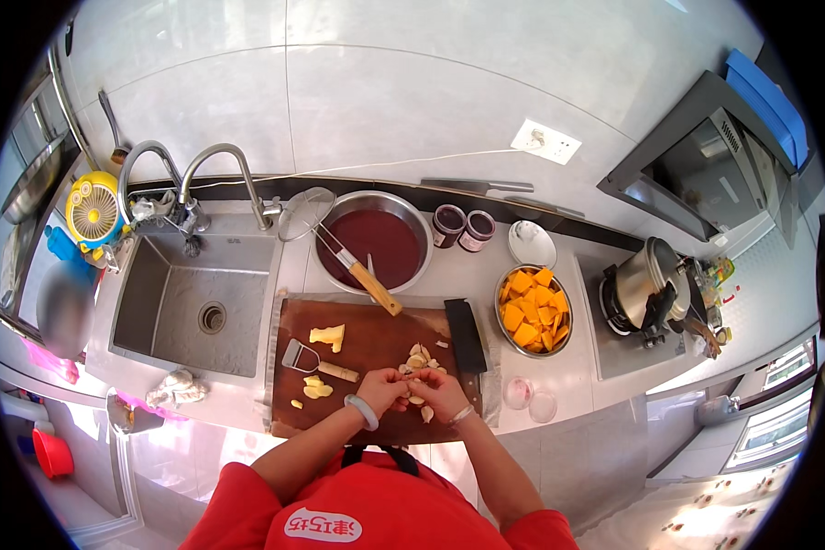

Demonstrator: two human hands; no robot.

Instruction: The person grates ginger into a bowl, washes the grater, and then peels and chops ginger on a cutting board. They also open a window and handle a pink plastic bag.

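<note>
My left hand (pixel 383 390) and my right hand (pixel 441 394) meet at the fingertips above a brown cutting board (pixel 378 323). Between them they pinch what looks like a garlic clove, mostly hidden by the fingers. Loose garlic cloves (pixel 420 357) lie just beyond and below the hands. On the board's left side are a peeled piece of ginger (pixel 328 337) and smaller ginger pieces (pixel 317 388). A peeler with a wooden handle (pixel 338 371) rests between these. Along the right edge lies a dark, flat rectangular thing (pixel 465 335), perhaps a cleaver blade.
Behind the board, a skimmer (pixel 368 280) lies across a steel basin of dark red liquid (pixel 322 265). A bowl of orange chunks (pixel 533 308), two jars (pixel 448 225) and a pressure cooker (pixel 643 285) stand rightward. The sink (pixel 179 309) is left.
</note>
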